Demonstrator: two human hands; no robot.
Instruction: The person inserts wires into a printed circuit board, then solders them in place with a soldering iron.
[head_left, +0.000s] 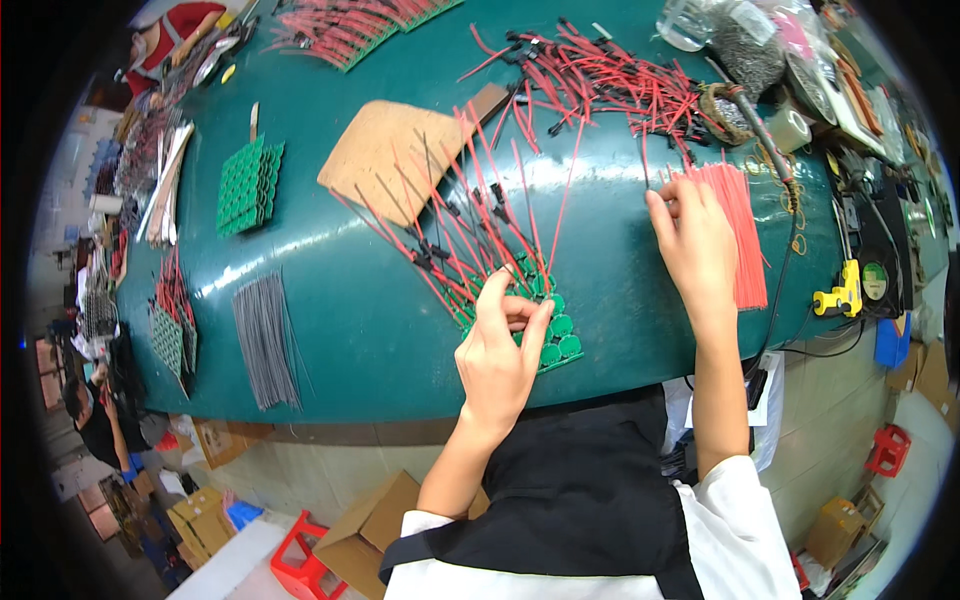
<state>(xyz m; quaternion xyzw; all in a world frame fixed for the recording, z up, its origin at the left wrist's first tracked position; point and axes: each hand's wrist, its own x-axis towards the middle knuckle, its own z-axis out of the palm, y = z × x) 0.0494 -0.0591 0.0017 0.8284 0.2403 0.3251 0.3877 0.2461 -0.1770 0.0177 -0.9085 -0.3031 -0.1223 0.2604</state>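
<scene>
My left hand [497,345] rests over a green panel of round circuit boards [562,328], its thumb and forefinger closed together; what they pinch, if anything, is hidden. Thin red and dark wires with black connectors [430,250] fan out from this panel toward the far side. To the right, my right hand [698,240] is closed at the fingertips on a thin wire [645,155] that stands up past the thumb. It is beside a bundle of straight red wires [738,235], partly covering its left edge.
A tan board [375,150] lies behind the wired panel. Beyond are a heap of red wire leads [610,80] and a soldering iron [765,135]. Stacked green panels [250,185] and grey wires [266,340] lie left. A yellow glue gun [840,292] sits right.
</scene>
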